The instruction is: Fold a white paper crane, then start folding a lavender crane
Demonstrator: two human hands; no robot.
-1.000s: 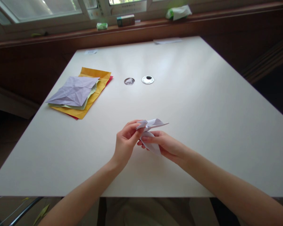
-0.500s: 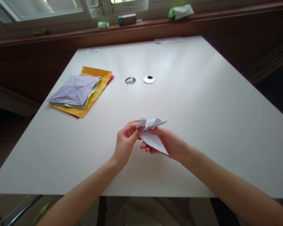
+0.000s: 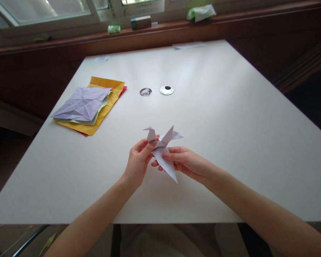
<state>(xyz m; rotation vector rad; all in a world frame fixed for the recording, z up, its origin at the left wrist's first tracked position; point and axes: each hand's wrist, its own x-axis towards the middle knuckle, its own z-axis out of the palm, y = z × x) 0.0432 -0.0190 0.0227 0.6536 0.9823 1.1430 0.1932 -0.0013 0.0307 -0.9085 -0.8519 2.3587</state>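
A pale lilac-white origami crane [image 3: 165, 159] is held between both hands above the near part of the white table [image 3: 230, 171]. Its bent head and neck point up and left, its tail stands up at the back, and one wing hangs toward me. My left hand [image 3: 139, 157] pinches the crane near the base of the neck, thumb on top. With thumb on the near wing and fingers beneath it, my right hand [image 3: 186, 159] grips the crane from the right. Some fingertips of the right hand show under the wing; others are hidden.
At the table's left lies a stack of creased paper: a lilac sheet [image 3: 82, 103] over pale green, yellow [image 3: 107, 82] and red ones. Two round holes [image 3: 166, 90] sit mid-table. On the window sill are a small box [image 3: 141, 23] and a green-white packet [image 3: 201, 13].
The crane has been turned, so its head, tail and near wing now show clearly. My right thumb has moved down onto the near wing. The view has shifted slightly.
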